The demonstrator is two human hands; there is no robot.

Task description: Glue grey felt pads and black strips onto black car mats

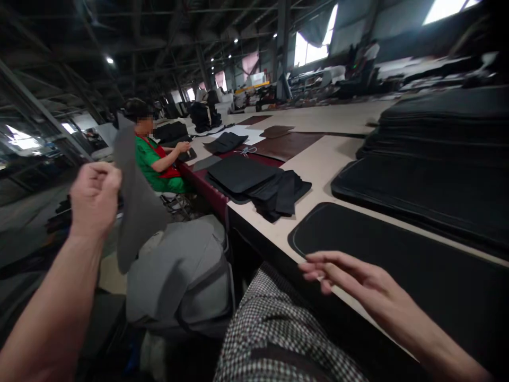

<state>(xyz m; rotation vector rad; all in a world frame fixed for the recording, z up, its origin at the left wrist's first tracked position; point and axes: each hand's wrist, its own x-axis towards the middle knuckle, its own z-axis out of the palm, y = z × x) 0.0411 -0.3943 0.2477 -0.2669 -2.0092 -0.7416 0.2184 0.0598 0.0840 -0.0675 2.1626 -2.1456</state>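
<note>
My left hand is raised at the left, its fingers closed on the edge of a thin grey sheet of material that hangs down beside a stack of grey pieces. The sheet looks limp and slightly curved. Over the near edge of the table, my right hand is open, its fingers stretched forward and loosely together. Beneath and beyond it lies a flat black panel with rounded corners. Whether the right fingertips touch the panel or the table edge, I cannot tell.
Thick black panels are piled at the right. Black sheets and strips lie on the pale table. A seated person in green works at the left, holding a dark piece. My checked-cloth lap is below the table edge.
</note>
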